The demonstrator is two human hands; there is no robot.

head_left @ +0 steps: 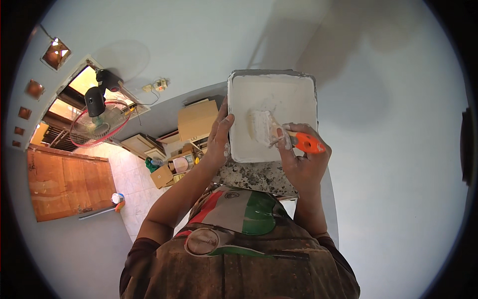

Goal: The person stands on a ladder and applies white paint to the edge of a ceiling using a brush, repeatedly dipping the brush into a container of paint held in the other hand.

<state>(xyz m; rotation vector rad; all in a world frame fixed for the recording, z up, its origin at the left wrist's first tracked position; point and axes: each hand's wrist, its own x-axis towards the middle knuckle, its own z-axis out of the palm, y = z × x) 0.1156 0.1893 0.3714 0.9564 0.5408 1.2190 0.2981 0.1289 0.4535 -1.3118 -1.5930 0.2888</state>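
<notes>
A square paint tray [244, 89], coated inside with white paint, is in front of my chest. My left hand [219, 139] grips its left side, the thumb along the rim and the other fingers partly hidden behind the wall. In my right hand [306, 162] is a paintbrush [306, 143] with an orange handle. Its wide, white-caked bristles lie over the middle of the tray, against or just above the painted bottom. White smears mark the fingers of both hands. Beneath the tray's near edge shows a dark-speckled, paint-spattered surface [256, 175].
A black fan [97, 102] with a red-rimmed guard sticks out from the wall at the left, near a wall outlet [159, 85] with wires. Below, cardboard boxes [198, 119] and other clutter stand by a wooden door [69, 182]. Pale wall rises ahead and at the right.
</notes>
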